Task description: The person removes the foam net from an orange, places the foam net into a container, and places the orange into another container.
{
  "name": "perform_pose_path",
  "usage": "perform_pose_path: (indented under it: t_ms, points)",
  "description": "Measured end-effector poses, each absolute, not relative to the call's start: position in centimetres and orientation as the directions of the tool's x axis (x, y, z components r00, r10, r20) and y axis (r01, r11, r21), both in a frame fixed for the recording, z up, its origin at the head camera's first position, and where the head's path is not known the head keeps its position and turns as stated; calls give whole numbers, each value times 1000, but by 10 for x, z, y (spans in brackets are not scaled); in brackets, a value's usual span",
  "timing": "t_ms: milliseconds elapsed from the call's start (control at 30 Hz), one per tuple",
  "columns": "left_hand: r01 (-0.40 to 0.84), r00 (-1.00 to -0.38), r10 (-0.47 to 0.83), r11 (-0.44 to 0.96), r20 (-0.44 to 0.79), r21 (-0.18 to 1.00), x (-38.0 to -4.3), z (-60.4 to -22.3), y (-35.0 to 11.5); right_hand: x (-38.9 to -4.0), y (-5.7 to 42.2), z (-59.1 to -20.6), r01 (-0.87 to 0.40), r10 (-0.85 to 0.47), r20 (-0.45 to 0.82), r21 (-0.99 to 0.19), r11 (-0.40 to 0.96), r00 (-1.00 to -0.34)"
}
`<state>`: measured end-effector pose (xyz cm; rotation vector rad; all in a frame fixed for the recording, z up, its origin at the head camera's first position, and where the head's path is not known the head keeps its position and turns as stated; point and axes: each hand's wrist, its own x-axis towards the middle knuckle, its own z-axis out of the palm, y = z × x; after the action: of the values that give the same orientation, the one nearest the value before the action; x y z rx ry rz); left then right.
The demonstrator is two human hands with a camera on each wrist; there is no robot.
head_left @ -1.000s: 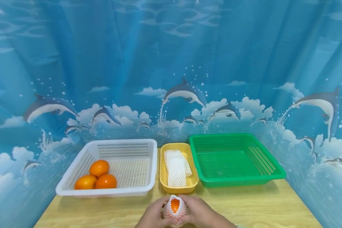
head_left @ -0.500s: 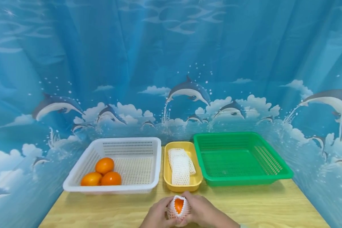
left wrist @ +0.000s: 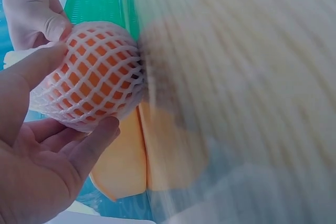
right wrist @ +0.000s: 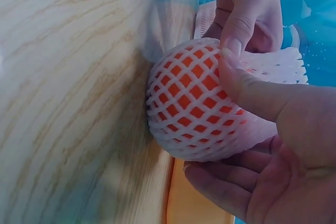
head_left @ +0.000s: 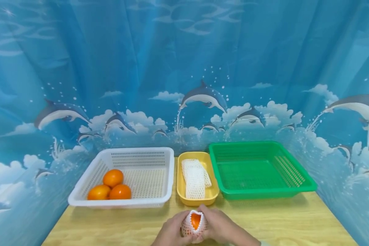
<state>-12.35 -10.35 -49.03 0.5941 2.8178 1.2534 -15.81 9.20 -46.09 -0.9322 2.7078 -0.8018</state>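
An orange (head_left: 195,221) sits inside a white foam net sleeve (head_left: 187,227) near the table's front edge. Its skin shows through the sleeve's open top, and through the mesh in both wrist views. My left hand (head_left: 171,229) grips the wrapped orange from the left, thumb and fingers around the net (left wrist: 94,77). From the other side my right hand (head_left: 217,225) holds it too, its thumb pressed on the mesh (right wrist: 191,95). The lower side of the fruit rests on or just above the wood; which one I cannot tell.
A white basket (head_left: 120,203) with several oranges (head_left: 113,178) stands at left. In the middle, a yellow tray (head_left: 211,194) holds foam net sleeves (head_left: 195,181). The green basket (head_left: 264,194) stands at right. A dolphin-print curtain (head_left: 184,61) hangs behind the wooden table (head_left: 117,225).
The head view has shifted slightly, so the scene sits further right than a second ago. Both hands keep hold of the wrapped orange; the sleeve's opening has turned a little.
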Motion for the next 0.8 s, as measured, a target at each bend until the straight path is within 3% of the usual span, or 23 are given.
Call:
perform_pose_path:
  t_ms: [133,433,667,800]
  points:
    - [352,-923,349,602,159,717,-124,-489,-106,-159,92,-460,-522,-609,16,-532,667,-793]
    - [254,-931,351,428,100,867,-130,-490,-109,-161,97,-463,-516,-614,20,-565,644,-789]
    - [360,-909,356,416,214,835,-132,-491,-108,-163,101,-466,-522,-639,40,-617,589,-768]
    - [465,-875,364,457,318,758,-132,-492,-109,-164,101,-467,-522,-668,35,-654,547,-743]
